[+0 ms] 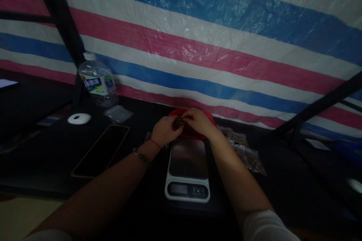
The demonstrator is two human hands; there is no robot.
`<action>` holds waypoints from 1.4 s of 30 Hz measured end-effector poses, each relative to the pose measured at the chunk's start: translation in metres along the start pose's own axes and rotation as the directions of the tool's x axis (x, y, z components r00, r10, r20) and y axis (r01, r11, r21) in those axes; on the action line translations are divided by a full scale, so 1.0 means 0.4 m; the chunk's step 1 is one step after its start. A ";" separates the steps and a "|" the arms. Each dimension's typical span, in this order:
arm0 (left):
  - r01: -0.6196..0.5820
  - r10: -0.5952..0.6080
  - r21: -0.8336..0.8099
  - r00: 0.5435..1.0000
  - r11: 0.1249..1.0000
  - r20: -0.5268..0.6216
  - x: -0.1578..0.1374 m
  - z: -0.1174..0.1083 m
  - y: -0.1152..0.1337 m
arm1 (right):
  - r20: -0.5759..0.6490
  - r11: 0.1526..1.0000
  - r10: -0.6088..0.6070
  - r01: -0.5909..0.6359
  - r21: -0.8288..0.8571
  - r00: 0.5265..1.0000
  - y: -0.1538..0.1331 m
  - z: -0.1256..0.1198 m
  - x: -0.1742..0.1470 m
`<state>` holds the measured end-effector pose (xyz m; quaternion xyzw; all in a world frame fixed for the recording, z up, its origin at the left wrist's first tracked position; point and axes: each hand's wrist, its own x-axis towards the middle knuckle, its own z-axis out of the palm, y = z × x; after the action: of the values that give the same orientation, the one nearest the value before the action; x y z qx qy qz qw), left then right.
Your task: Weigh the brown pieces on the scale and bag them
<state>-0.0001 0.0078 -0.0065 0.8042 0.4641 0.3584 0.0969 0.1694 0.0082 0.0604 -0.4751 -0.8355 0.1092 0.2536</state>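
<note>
Left grip (165, 132) curled around a small brown clump (178, 122), which lies between thumb and fingers; right grip (198, 121) meets it from the other side, fingers bent, though whether they pinch it cannot be told. Both work over the red basin (211, 117), whose rim shows behind and right of the hands. Nearer, between the forearms, lies the scale (188, 160); right of the right forearm, filled bags (254, 160). Striped sheet (198, 51) bounds the far edge, close behind the basin. Leftward, the worktop (58, 154) extends past phone (101, 152) and bottle (97, 79), its front edge visible at lower left; rightward, a gap separates bags from the slanting bar (285, 125).
</note>
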 end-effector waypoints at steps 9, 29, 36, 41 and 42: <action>-0.027 0.028 -0.066 1.000 0.997 0.002 0.002 0.005 -0.006 | 0.060 0.994 0.051 -0.057 0.096 0.997 -0.023 -0.024 -0.008; 0.046 -0.078 -0.158 0.976 0.986 -0.206 -0.001 -0.023 0.009 | 0.292 0.942 0.296 -0.227 -0.248 0.909 0.089 0.094 0.062; 0.060 -0.081 -0.124 0.982 0.991 -0.171 -0.001 -0.026 0.004 | 0.372 0.978 0.204 -0.174 -0.113 0.905 0.103 0.103 0.067; 0.082 -0.102 -0.128 0.982 0.988 -0.161 0.001 -0.025 0.003 | 0.368 0.968 0.224 -0.163 -0.190 0.903 0.109 0.119 0.073; 0.079 -0.099 -0.129 0.982 0.988 -0.158 0.001 -0.024 0.002 | 0.367 0.967 0.225 -0.160 -0.198 0.903 0.110 0.122 0.076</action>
<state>-0.0059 0.0061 0.0010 0.7430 0.4830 0.4465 0.1234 0.1637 0.0599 0.0101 -0.5438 -0.8238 0.1567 0.0322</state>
